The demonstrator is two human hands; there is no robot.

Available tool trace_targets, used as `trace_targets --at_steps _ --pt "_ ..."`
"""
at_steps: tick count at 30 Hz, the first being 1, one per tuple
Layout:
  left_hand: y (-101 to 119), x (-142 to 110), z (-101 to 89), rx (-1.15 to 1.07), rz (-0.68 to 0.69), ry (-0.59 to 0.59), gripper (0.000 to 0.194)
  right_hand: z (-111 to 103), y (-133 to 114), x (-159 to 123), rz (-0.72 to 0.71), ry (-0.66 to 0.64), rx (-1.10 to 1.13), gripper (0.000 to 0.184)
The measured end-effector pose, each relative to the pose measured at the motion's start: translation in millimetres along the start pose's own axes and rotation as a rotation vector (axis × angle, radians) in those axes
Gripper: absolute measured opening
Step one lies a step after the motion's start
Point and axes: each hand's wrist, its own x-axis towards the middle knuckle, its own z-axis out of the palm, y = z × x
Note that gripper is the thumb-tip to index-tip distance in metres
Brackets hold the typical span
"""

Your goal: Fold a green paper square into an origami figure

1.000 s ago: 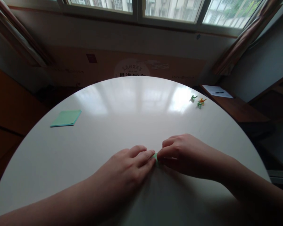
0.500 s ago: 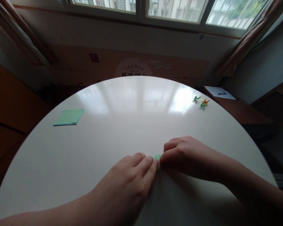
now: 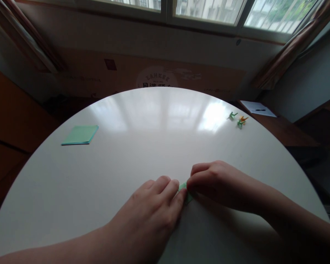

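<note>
A small folded piece of green paper point(image 3: 183, 186) lies on the white round table point(image 3: 121, 165), mostly covered by my fingers. My left hand point(image 3: 156, 203) is closed on its left side, fingers together and thumb pressing it near the tabletop. From the right, my right hand point(image 3: 211, 179) pinches the paper's other edge with curled fingers. The two hands nearly meet over it. Only a bit of the paper shows between the fingertips, with another corner below my left thumb.
A stack of green square paper point(image 3: 80, 134) lies at the table's left. Small folded paper figures stand at the far right, green point(image 3: 232, 115) and orange point(image 3: 243, 119). Beyond the right edge, a white sheet point(image 3: 257, 108) with a dark pen lies on a brown surface.
The paper has turned slightly between my fingers, and a corner now shows below my left thumb. Both hands stay nearly in place; the camera view has shifted a little.
</note>
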Motion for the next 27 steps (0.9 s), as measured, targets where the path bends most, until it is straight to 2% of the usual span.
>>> trace_targets --at_steps 7,12,16,27 --pt "-2 0 4.7 -0.008 0.017 0.035 0.041 10 1 6 -0.029 0.1 -0.095 0.018" --pt "-1 -1 9.6 0.055 0.058 0.113 0.04 1 5 0 -0.066 0.131 0.01 0.016" --pt "2 -3 12.9 0.112 0.096 0.15 0.036 -7 6 -6 -0.091 0.075 0.01 0.014" --pt "2 -3 14.3 0.144 0.108 0.136 0.046 -4 2 -4 -0.096 -0.008 -0.182 0.019"
